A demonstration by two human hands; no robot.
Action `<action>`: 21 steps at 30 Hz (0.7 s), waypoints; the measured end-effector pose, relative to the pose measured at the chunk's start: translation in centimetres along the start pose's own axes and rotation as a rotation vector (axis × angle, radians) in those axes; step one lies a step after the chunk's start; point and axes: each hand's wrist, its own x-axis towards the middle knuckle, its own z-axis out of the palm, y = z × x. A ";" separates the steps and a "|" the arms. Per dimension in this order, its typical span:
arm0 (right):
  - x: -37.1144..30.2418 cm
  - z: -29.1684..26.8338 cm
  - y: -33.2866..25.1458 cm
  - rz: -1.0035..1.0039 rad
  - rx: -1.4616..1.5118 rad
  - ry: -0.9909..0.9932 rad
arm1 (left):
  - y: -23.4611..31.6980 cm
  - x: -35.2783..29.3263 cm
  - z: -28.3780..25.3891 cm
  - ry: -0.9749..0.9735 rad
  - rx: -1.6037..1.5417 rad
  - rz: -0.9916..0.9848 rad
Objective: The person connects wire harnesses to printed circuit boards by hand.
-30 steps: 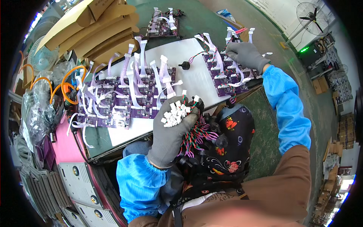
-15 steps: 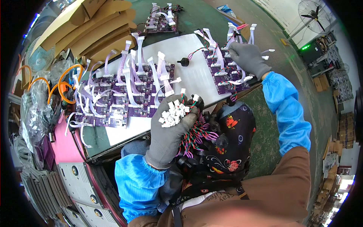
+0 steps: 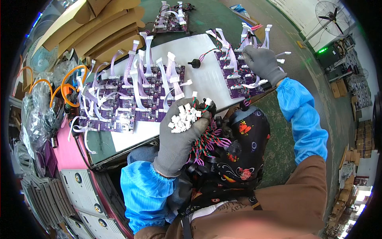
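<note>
Cable bundle point(image 3: 205, 144) within left hand point(image 3: 175, 140)

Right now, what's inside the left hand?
The left hand holds a bunch of white plugs and multicoloured wires, the wires hanging out on its right. The stretch gripped inside is covered and cannot be seen.

L PCBs point(image 3: 129, 105) on tbl point(image 3: 211, 24), cardbd point(image 3: 99, 30) behind

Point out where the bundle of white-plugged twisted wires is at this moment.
In the head view, the bundle of twisted wires is near the centre, in the left hand, below and right of the larger group of purple circuit boards.
</note>
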 end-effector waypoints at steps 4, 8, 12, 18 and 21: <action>-0.1 -0.3 -0.5 0.016 -0.042 -0.038 | 0.1 -0.1 0.0 -0.003 0.011 -0.006; 0.1 -0.7 -0.7 -0.071 -0.019 -0.060 | 0.0 0.0 0.0 -0.004 -0.004 -0.005; 0.9 -0.5 0.3 -0.040 0.028 -0.170 | 0.1 0.1 0.0 -0.032 -0.012 0.004; 2.9 -1.1 0.9 -0.031 0.077 -0.375 | 0.2 0.0 0.5 -0.001 0.008 -0.026; 3.1 -1.6 0.1 -0.064 0.046 -0.433 | 0.2 -0.1 0.0 -0.033 -0.023 0.020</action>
